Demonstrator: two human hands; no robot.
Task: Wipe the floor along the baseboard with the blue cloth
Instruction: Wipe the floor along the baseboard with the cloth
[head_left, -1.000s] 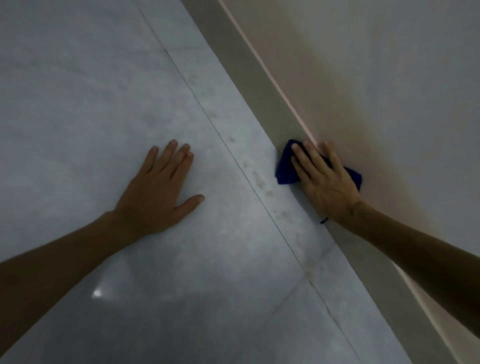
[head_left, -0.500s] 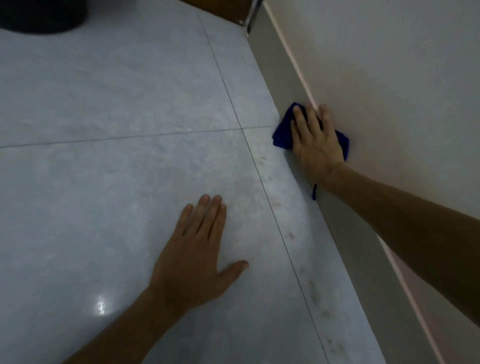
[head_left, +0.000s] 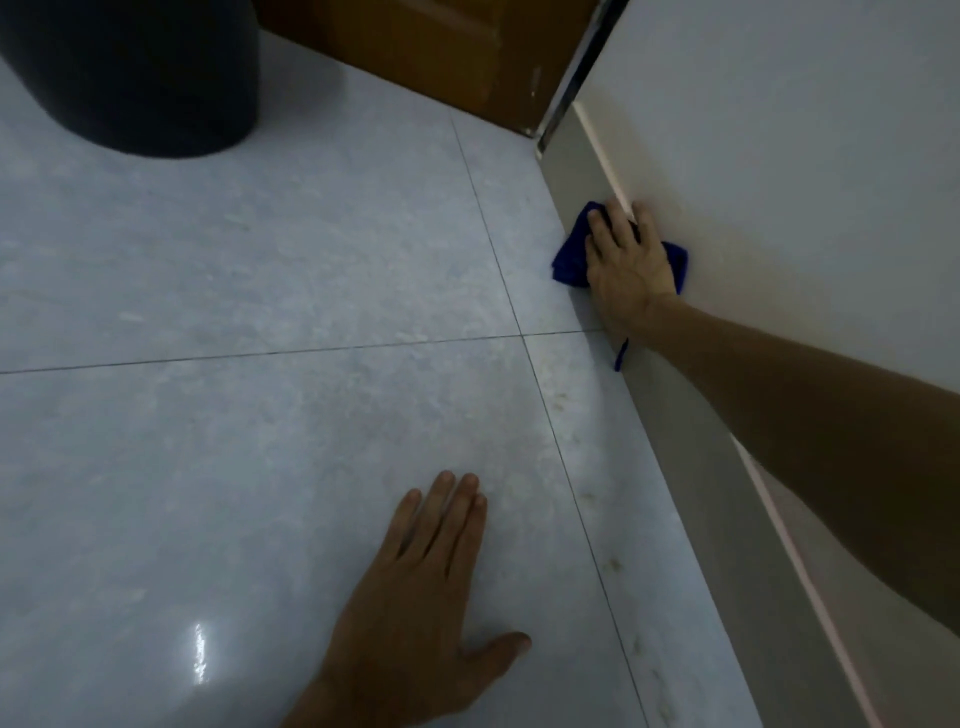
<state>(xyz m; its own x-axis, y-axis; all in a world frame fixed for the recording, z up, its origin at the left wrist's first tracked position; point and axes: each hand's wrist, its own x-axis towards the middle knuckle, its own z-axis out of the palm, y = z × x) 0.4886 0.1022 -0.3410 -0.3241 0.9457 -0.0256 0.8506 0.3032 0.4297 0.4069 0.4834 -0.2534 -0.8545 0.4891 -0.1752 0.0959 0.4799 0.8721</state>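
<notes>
The blue cloth (head_left: 569, 257) lies against the grey baseboard (head_left: 691, 431) where it meets the pale tiled floor (head_left: 260, 415). My right hand (head_left: 628, 265) presses flat on the cloth with straight fingers, fingertips reaching up to the baseboard's top edge. Most of the cloth is hidden under the hand; a thin strip of it hangs below the wrist. My left hand (head_left: 415, 608) rests palm down on the floor nearer to me, fingers together and thumb spread out, holding nothing.
A dark round bin (head_left: 140, 73) stands on the floor at the far left. A brown wooden door (head_left: 426, 52) closes the far end, with a metal frame strip (head_left: 566, 98) at the corner. Faint dirt marks run along the floor by the baseboard.
My right hand has slid the cloth further along the baseboard toward the door corner. The view has lifted, bringing the bin and door into sight. My left hand stays planted on the floor.
</notes>
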